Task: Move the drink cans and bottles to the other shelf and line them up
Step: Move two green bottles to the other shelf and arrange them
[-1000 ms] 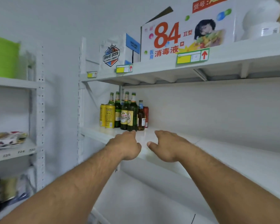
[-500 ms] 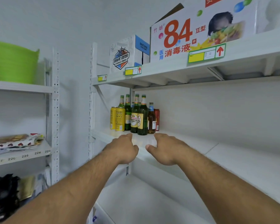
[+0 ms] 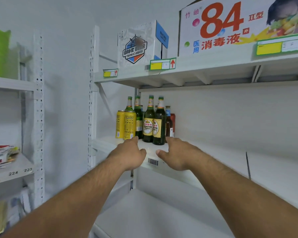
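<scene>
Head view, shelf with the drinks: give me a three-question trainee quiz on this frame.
1. True or false: the left hand already holds a bottle.
2. Which stand furthest left in the cluster? A) yellow cans B) green bottles C) red can
3. Fill in: on the shelf above, the carton shows the big number ___.

Key: 1 false, both hands reach out and hold nothing, right hand too. 2 A. 3 84.
</scene>
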`<act>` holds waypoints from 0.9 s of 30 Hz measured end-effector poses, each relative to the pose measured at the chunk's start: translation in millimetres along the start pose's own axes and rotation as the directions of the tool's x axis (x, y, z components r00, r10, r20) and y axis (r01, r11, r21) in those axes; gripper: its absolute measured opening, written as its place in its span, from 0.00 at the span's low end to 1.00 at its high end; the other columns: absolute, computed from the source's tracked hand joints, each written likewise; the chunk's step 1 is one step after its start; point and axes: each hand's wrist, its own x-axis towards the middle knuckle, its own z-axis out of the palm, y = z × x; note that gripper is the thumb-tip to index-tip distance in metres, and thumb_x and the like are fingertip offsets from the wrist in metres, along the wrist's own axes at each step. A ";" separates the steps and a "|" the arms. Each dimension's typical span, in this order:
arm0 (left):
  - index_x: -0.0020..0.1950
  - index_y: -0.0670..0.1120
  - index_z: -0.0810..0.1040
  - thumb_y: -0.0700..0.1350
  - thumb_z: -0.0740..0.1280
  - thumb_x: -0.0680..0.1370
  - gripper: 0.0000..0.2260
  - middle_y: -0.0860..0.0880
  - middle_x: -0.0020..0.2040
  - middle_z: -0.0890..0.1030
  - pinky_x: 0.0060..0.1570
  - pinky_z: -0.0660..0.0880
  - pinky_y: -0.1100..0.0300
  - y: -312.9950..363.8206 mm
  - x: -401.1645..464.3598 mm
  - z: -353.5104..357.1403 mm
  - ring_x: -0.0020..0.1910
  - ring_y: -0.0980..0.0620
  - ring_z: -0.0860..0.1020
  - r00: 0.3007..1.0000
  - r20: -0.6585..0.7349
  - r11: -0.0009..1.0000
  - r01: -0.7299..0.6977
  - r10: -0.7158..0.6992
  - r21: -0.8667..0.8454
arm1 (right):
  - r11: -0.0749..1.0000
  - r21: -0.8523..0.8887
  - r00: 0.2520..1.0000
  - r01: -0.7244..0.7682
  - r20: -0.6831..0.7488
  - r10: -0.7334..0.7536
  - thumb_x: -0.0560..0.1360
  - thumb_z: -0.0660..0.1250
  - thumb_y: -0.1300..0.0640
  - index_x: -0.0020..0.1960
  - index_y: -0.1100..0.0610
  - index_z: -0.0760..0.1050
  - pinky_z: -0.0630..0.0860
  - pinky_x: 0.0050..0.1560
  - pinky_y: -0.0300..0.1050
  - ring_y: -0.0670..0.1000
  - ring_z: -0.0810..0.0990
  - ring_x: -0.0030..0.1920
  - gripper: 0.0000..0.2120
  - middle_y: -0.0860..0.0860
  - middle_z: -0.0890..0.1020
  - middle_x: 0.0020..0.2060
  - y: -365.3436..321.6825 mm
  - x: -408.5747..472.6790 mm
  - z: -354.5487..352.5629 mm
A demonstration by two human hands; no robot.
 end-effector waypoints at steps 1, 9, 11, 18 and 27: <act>0.85 0.51 0.51 0.55 0.59 0.84 0.31 0.49 0.84 0.57 0.76 0.65 0.48 -8.9 6.5 -0.9 0.80 0.45 0.62 1.000 0.007 1.000 -0.009 0.009 -0.014 | 1.000 -0.006 1.000 -0.011 -0.002 0.011 0.82 0.57 0.36 0.83 0.53 0.53 0.68 0.72 0.56 0.57 0.65 0.77 0.36 0.52 0.61 0.81 -6.3 5.9 2.9; 0.85 0.51 0.52 0.56 0.60 0.84 0.32 0.49 0.84 0.58 0.76 0.65 0.48 -53.8 45.9 0.0 0.80 0.45 0.63 0.997 0.047 0.993 -0.057 0.062 -0.100 | 0.996 -0.049 0.997 -0.070 -0.025 0.068 0.82 0.57 0.36 0.82 0.54 0.56 0.72 0.70 0.56 0.58 0.69 0.74 0.35 0.54 0.66 0.78 -35.8 42.9 18.3; 0.85 0.51 0.52 0.57 0.60 0.84 0.32 0.49 0.84 0.58 0.76 0.66 0.48 -56.2 54.7 2.8 0.80 0.45 0.63 0.997 0.043 0.991 -0.063 0.068 -0.119 | 0.996 -0.053 0.997 -0.077 -0.036 0.075 0.81 0.58 0.36 0.81 0.53 0.58 0.73 0.69 0.56 0.57 0.71 0.73 0.35 0.53 0.68 0.77 -37.2 52.4 21.6; 0.84 0.49 0.57 0.54 0.61 0.84 0.29 0.48 0.82 0.62 0.73 0.67 0.51 -36.0 74.7 11.4 0.78 0.46 0.66 0.994 0.028 0.985 -0.097 0.102 -0.139 | 0.997 -0.015 0.995 -0.070 -0.075 0.068 0.80 0.60 0.36 0.80 0.50 0.60 0.75 0.67 0.55 0.56 0.73 0.70 0.33 0.52 0.71 0.75 -17.5 78.2 25.9; 0.79 0.54 0.66 0.54 0.63 0.82 0.24 0.51 0.76 0.72 0.69 0.72 0.51 -17.7 113.8 27.9 0.72 0.47 0.72 0.989 -0.002 0.981 -0.150 0.151 -0.120 | 0.994 0.074 0.993 -0.076 -0.083 0.082 0.80 0.60 0.37 0.78 0.51 0.62 0.75 0.66 0.54 0.55 0.75 0.68 0.31 0.52 0.73 0.72 16.6 104.5 27.7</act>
